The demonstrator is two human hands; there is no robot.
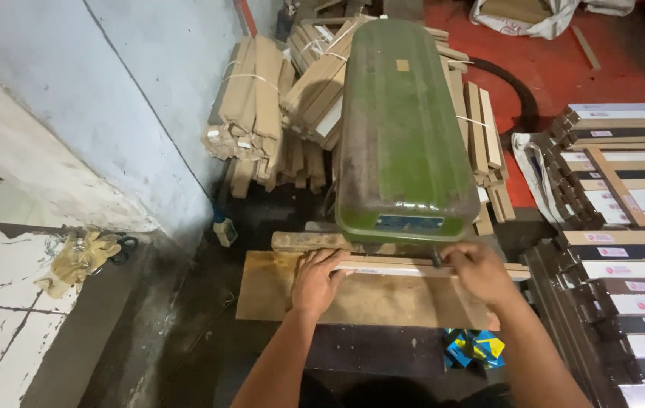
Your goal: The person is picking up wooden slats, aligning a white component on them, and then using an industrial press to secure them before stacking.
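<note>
A long pale wooden strip (398, 267) lies across a brown wooden work board (368, 302) under the green metal housing of a machine (402, 128). My left hand (316, 279) presses flat on the strip's left part, fingers spread. My right hand (477, 270) rests on the strip's right part, just below the machine's front edge, fingers curled over it. A rough wooden block (307, 241) sits behind the strip as a backstop.
Tied bundles of wooden strips (250, 106) are piled behind the machine against a pale blue wall. Stacks of dark and light strips (624, 279) fill the right side. A crumpled rag (80, 257) lies on the tiled ledge at left. Blue packets (476, 347) lie below the board.
</note>
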